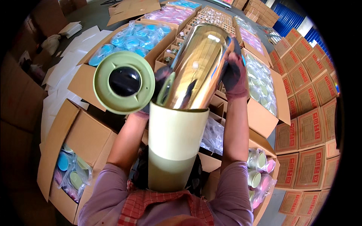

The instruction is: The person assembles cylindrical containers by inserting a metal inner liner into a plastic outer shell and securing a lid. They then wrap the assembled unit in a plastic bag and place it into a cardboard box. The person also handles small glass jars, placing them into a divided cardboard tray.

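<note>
A shiny golden mirrored flask liner [199, 64] tilts into the open top of a tall pale green cylindrical shell [172, 145] that stands against my lap. My right hand [234, 73], in a dark glove, grips the liner's upper right side. My left hand [157, 88], also gloved, is mostly hidden behind a round pale green cap [123, 82] with a black centre. It seems to hold that cap beside the liner's lower left, near the shell's rim.
Open cardboard boxes surround me: blue caps in bags [132, 37] at upper left, pink ones [169, 14] behind, pale discs [260, 84] at right, mixed coloured parts [71, 171] at lower left. Stacked printed cartons [309, 143] rise at right. White sheets [64, 71] lie at left.
</note>
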The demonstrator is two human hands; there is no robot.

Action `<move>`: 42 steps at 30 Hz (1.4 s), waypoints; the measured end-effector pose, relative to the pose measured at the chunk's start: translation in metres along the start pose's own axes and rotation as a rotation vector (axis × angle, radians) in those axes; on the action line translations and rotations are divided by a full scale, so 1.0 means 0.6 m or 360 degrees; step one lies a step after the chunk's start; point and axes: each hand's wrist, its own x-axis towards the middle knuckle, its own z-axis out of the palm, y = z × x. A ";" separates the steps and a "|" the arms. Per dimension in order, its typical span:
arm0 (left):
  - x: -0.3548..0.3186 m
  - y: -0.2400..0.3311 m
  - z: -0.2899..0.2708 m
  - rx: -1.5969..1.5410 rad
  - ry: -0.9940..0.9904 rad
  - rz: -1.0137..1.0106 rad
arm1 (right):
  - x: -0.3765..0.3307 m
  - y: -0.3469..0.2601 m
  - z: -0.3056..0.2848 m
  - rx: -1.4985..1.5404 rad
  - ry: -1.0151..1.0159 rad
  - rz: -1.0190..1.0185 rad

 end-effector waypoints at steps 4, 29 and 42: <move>-0.053 -0.019 -0.011 0.0481 0.0139 0.0030 | -0.053 0.001 0.010 -0.0241 -0.0397 -0.0095; -0.040 0.021 0.088 0.0763 0.0277 0.0939 | -0.154 -0.040 0.003 -0.0766 -0.0408 0.0518; -0.029 0.069 0.210 0.1829 -0.0795 0.0572 | -0.159 0.060 -0.003 0.0257 0.0026 0.0520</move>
